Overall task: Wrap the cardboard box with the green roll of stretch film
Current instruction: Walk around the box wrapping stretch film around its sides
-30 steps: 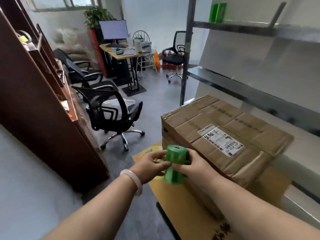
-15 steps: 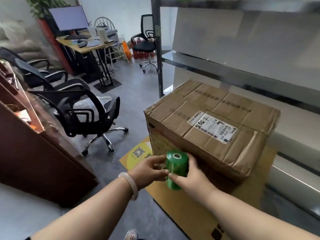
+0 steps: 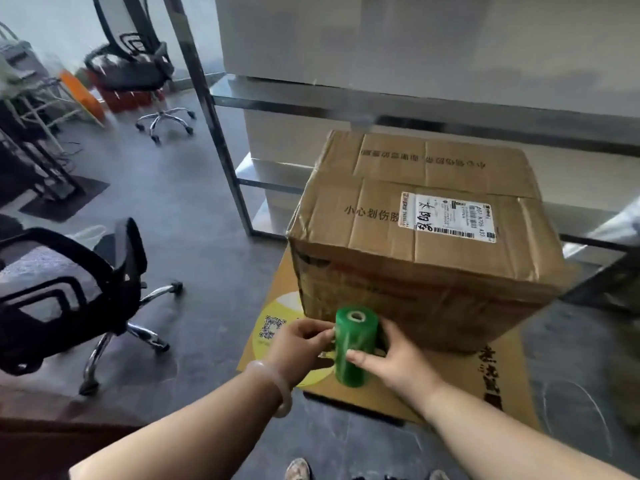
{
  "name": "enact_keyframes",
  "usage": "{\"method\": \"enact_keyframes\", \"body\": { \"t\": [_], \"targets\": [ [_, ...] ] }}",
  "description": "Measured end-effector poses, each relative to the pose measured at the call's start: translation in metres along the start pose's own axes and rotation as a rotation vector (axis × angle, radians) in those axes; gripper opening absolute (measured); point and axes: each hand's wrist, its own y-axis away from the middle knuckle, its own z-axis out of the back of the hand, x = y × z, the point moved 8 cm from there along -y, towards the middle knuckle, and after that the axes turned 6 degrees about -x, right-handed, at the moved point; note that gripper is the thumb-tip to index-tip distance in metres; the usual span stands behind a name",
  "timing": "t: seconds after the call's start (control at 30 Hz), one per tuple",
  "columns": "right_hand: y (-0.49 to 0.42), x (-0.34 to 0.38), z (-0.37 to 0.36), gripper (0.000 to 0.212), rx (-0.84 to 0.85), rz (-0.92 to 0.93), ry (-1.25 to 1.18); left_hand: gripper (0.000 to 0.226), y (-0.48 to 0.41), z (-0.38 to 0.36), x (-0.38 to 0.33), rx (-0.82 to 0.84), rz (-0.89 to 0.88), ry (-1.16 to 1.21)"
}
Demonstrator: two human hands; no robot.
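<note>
A brown cardboard box [image 3: 426, 244] with a white shipping label on top stands on a flattened sheet of cardboard [image 3: 460, 379] on the floor. In front of its near lower edge I hold the green roll of stretch film [image 3: 353, 344] upright. My right hand [image 3: 398, 358] grips the roll's right side, thumb across its front. My left hand [image 3: 298, 344], with a pale bracelet on the wrist, pinches at the roll's left side. Whether a loose film end is between those fingers I cannot tell.
A black office chair [image 3: 69, 289] stands close on the left, another [image 3: 135, 64] farther back. A metal shelf post [image 3: 211, 126] rises just left of the box, with shelving and a white wall behind it. Grey floor lies between.
The view has swung right and down, so the box now sits centred and closer. Both hands still hold the roll, now lower against the box's near face.
</note>
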Motion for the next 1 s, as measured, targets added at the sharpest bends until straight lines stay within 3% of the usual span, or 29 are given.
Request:
{"method": "enact_keyframes", "body": {
  "t": [0.23, 0.33, 0.53, 0.63, 0.7, 0.77, 1.0],
  "targets": [
    [0.010, -0.009, -0.005, 0.038, -0.135, -0.065, -0.088, 0.021, -0.006, 0.024, -0.012, -0.014, -0.113, -0.102],
    [0.011, -0.012, -0.002, 0.045, -0.226, -0.109, -0.197, 0.020, -0.008, 0.033, -0.016, -0.013, -0.101, -0.039],
    [0.013, -0.017, -0.003, 0.086, -0.304, -0.164, -0.209, 0.020, 0.003, 0.024, -0.018, 0.081, 0.050, 0.213],
    [0.011, -0.016, -0.003, 0.070, -0.316, -0.150, -0.180, 0.015, 0.006, 0.023, -0.022, 0.159, -0.009, 0.046],
    [0.009, -0.013, -0.004, 0.059, -0.311, -0.139, -0.165, 0.014, 0.004, 0.026, -0.027, 0.133, -0.109, -0.126],
    [0.008, -0.011, -0.006, 0.057, -0.285, -0.139, -0.168, 0.016, 0.001, 0.030, -0.030, 0.078, -0.148, -0.144],
    [0.002, -0.007, -0.014, 0.064, -0.088, -0.171, -0.272, 0.017, -0.004, 0.033, -0.022, 0.102, 0.028, 0.187]
  ]
}}
